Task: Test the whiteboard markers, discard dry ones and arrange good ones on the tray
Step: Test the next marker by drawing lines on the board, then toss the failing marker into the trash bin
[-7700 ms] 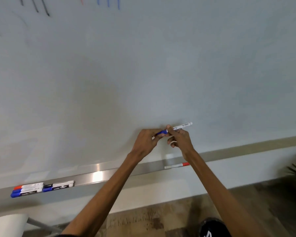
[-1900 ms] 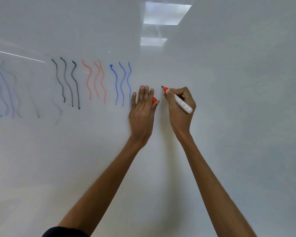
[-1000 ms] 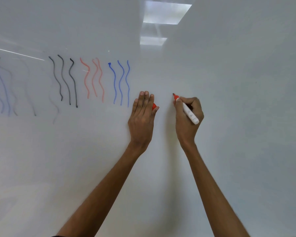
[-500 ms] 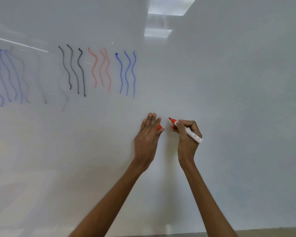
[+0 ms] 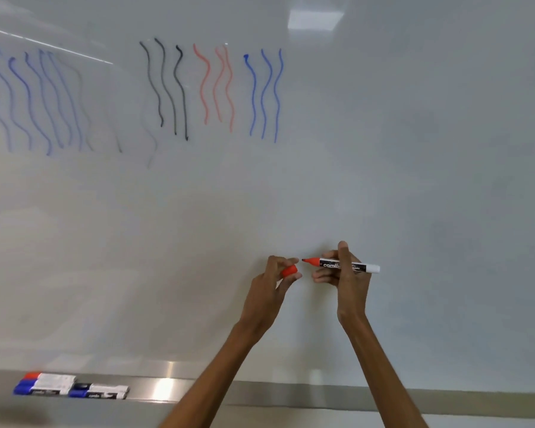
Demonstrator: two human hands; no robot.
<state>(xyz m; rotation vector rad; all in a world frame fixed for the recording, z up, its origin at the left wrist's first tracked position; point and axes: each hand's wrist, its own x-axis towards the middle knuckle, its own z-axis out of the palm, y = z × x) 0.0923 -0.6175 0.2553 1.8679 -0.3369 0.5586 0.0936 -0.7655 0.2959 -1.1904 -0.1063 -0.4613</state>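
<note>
My right hand grips an uncapped red whiteboard marker, held level with its tip pointing left. Just left of that tip, my left hand pinches the marker's red cap between thumb and fingers. Cap and tip are a small gap apart. Both hands hover in front of the lower middle of the whiteboard. On the metal tray along the board's bottom edge, several capped markers lie side by side at the far left, red, blue and black.
Wavy test strokes cross the upper left of the board: faint blue and grey lines, black lines, red lines and blue lines. No stroke shows right of the blue lines.
Both hands dropped from the upper board to its lower part. The left hand left the board and now pinches the cap. The marker turned level, tip toward the cap. The tray came into view.
</note>
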